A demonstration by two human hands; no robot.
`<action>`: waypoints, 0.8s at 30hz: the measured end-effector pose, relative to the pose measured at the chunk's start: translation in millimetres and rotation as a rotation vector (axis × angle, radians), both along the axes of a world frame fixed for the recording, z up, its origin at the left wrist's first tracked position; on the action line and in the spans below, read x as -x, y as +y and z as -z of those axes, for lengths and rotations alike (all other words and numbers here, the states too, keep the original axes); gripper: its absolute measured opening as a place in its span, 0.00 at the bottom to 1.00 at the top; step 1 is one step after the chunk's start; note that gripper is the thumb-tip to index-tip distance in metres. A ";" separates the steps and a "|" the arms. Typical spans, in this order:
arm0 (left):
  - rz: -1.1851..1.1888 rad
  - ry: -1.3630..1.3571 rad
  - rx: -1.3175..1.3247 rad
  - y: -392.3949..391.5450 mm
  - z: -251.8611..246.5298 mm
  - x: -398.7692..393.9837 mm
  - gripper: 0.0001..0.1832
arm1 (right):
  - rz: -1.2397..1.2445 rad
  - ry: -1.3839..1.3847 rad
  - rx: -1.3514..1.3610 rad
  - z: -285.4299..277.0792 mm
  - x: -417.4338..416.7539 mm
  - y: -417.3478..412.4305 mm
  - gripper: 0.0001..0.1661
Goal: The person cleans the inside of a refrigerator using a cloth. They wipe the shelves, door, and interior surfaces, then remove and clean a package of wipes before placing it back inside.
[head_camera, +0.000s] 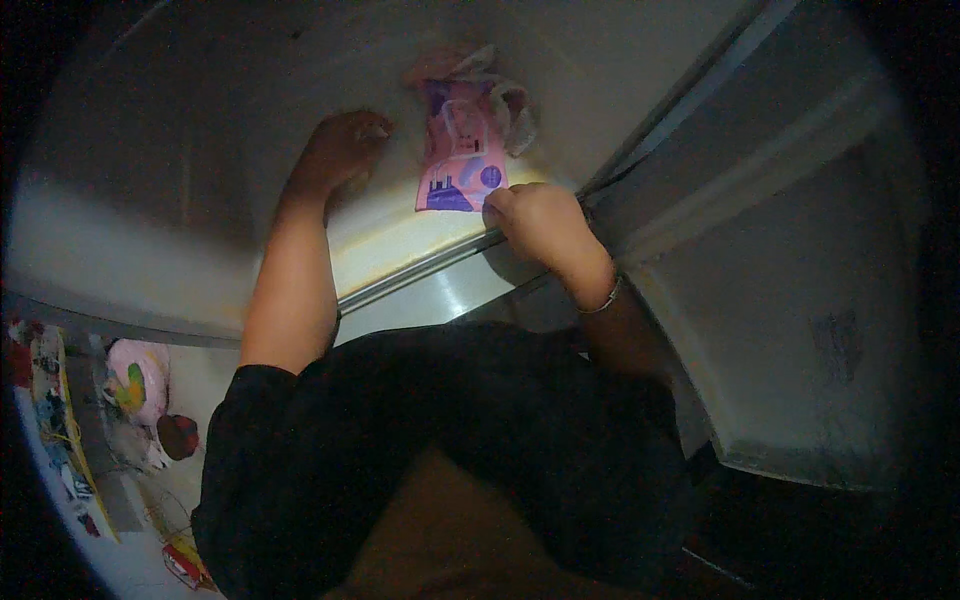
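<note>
A pink and purple printed plastic packet (pixel 461 161) lies before me on a pale surface inside what looks like a large cabinet or appliance. My right hand (pixel 544 225) has its fingertips on the packet's near right corner; the thumb and forefinger appear pinched on it. To the left of the packet, apart from it, is my left hand (pixel 352 146), in shadow with its fingers curled. A small pale bit shows at its fingertips, too dim to name. Behind and to the right of the packet lies a crumpled whitish and pink cloth (pixel 517 124), partly hidden by the packet.
A metal edge strip (pixel 427 266) runs along the near side of the surface. At the right stands a pale panel, perhaps an open door (pixel 765 315). Beyond my left arm, low down, are a pink bag-like thing (pixel 142 379), a dark red round object (pixel 178 437) and mixed items.
</note>
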State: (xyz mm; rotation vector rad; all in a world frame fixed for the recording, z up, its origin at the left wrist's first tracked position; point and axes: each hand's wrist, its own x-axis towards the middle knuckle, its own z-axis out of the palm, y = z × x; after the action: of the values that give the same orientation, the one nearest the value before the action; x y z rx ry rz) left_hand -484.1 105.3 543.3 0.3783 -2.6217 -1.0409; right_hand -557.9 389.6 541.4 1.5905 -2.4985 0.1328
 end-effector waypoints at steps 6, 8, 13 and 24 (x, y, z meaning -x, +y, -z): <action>0.037 0.064 0.007 -3.0 7.7 3.6 0.13 | -0.109 0.126 -0.045 -0.5 0.8 -11.3 0.11; 0.070 0.118 0.027 -7.9 17.9 7.4 0.13 | -0.141 0.209 0.020 7.2 4.5 -10.1 0.11; 0.017 0.038 -0.187 -0.1 9.0 5.7 0.13 | -0.106 0.060 0.058 2.4 12.4 -4.5 0.07; 0.161 0.180 -0.072 46.2 -34.1 -3.1 0.21 | -0.368 -0.129 0.155 -18.4 -38.1 45.7 0.07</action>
State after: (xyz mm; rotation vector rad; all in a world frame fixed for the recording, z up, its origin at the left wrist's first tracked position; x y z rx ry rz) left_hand -480.9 151.4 577.4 0.0849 -2.4910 -1.1639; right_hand -519.9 435.3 559.8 2.0101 -2.1894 0.4790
